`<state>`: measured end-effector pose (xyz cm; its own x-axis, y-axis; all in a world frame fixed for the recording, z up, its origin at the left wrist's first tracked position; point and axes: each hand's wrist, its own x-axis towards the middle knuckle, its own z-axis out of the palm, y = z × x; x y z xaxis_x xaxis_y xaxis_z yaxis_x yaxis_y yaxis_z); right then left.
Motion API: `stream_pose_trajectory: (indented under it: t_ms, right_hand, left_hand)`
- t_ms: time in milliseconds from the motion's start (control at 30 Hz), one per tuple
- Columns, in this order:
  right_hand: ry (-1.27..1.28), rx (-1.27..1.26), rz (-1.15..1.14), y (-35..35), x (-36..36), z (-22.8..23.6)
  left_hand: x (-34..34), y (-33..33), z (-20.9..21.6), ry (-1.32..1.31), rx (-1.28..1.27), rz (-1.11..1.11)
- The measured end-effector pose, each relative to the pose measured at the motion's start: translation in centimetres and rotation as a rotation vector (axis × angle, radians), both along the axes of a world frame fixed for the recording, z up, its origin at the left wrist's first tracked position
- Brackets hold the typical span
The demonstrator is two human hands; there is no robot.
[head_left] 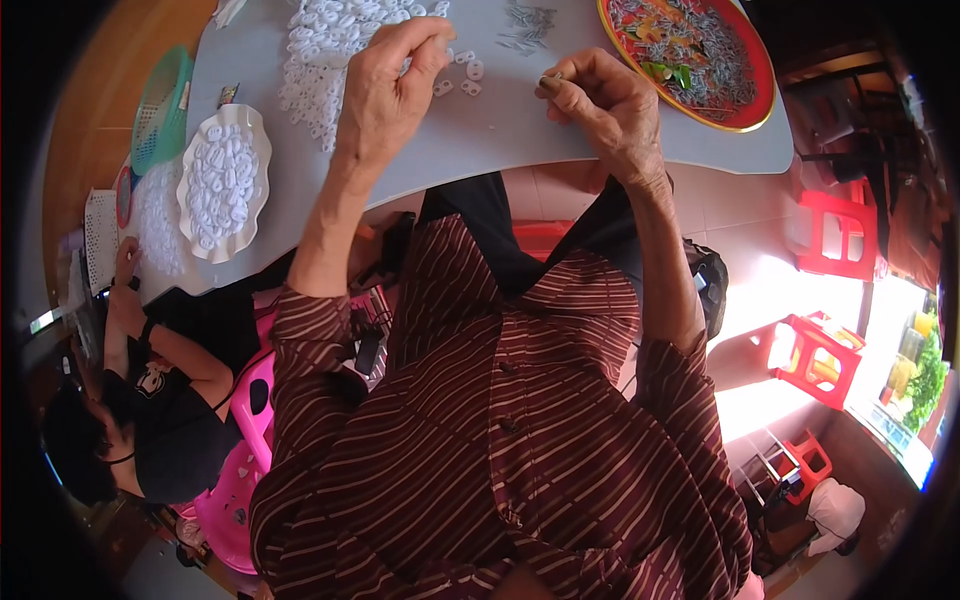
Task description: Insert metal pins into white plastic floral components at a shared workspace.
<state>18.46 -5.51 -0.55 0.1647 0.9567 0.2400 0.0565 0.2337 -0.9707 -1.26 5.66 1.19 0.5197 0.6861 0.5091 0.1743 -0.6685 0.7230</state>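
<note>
My left hand (pixel 393 88) is raised over the grey table, beside a heap of small white plastic pieces (pixel 330 28). Its thumb and forefinger are pinched together; whatever they may grip is too small to make out. A few loose white pieces (pixel 470 72) lie just right of it. My right hand (pixel 612 112) hovers near the table's front edge, thumb pressed to fingertips, with any tiny thing between them not discernible. Between and beyond the hands is a small scatter of thin grey metal pins (pixel 527 25). Close to my right hand, a round red tray (pixel 612 30) holds many more pins.
At left, a scalloped white dish (pixel 262 165) holds more white pieces, next to a green basket (pixel 160 110) and a clear bag (pixel 158 220). Another person (pixel 170 430) sits at the left by a pink chair (pixel 225 510). Red stools (pixel 840 235) stand on the floor at right.
</note>
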Motion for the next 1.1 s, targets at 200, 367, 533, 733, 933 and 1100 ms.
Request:
stream_pose_trajectory:
  t_ms: [200,367,533,733,933,1100]
  right_hand:
    - [-0.085,-0.006,-0.049,-0.2,-0.1,0.0]
    - [-0.095,0.002,-0.047,0.0,-0.2,-0.4]
    - [-0.109,-0.01,-0.038,0.0,-0.1,-0.1]
    - [-0.105,0.003,-0.041,0.0,-0.1,-0.1]
    - [-0.08,0.003,-0.035,0.0,0.1,-0.1]
    - [0.016,0.042,-0.05,0.1,0.3,-0.6]
  left_hand:
    - [0.5,1.4,0.2,0.477,0.466,-0.124]
    - [1.1,2.1,0.4,0.583,0.474,-0.232]
    - [1.4,2.2,0.6,0.545,0.51,-0.257]
    - [2.3,2.2,0.1,0.558,0.492,-0.306]
    - [2.6,1.3,0.3,0.474,0.435,-0.256]
    - [2.9,-1.1,0.7,0.263,-0.023,-0.215]
